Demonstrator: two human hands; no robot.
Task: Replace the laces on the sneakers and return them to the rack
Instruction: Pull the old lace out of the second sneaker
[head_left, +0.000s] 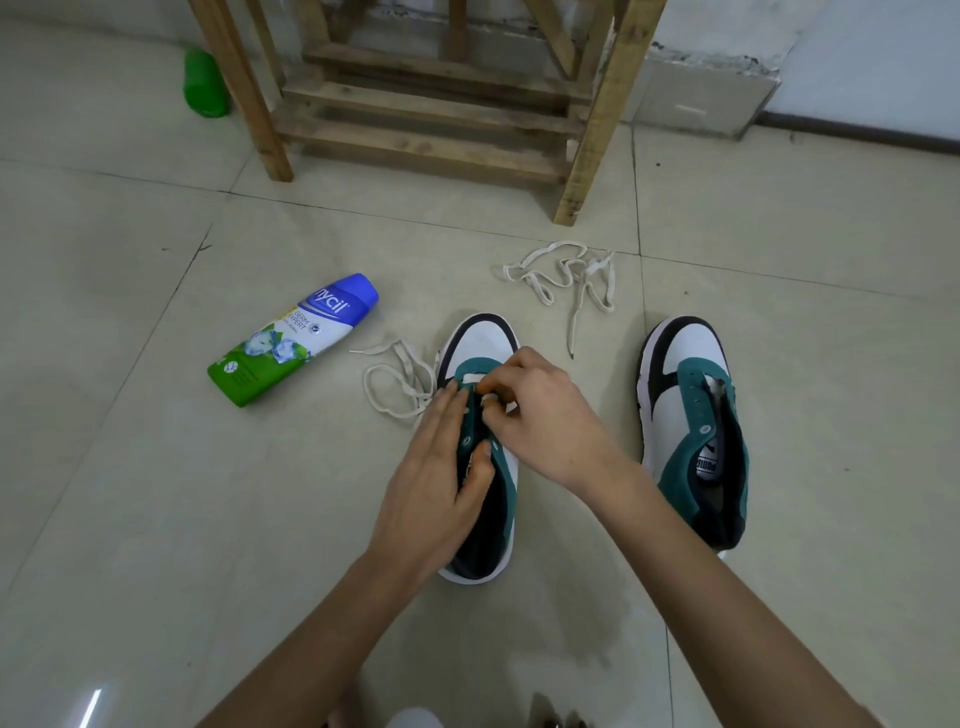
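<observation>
From the head camera, a glossy pale tiled floor (156, 493) with thin dark grout lines runs back to a whitish wall, where a rough wooden slatted rack (431, 119) stands, its top cut off by the frame edge. A blurred green plastic object (205, 85) sits behind its left leg; what it is cannot be told. A blue-capped white and green plastic bottle (296, 338) lies on its side.

The near white, teal and black sneaker (483, 467) rests on the floor, mostly hidden under both hands. The left hand (431, 483) lies flat along its side, fingers together. The right hand (545, 415) pinches a flat cream lace (397, 382) at the front eyelets; its fingertips are hard to make out. A matching unlaced sneaker (696, 431) stands to the right, well apart. A second loose cream lace (566, 280) lies tangled beyond, between the shoes and the rack.
</observation>
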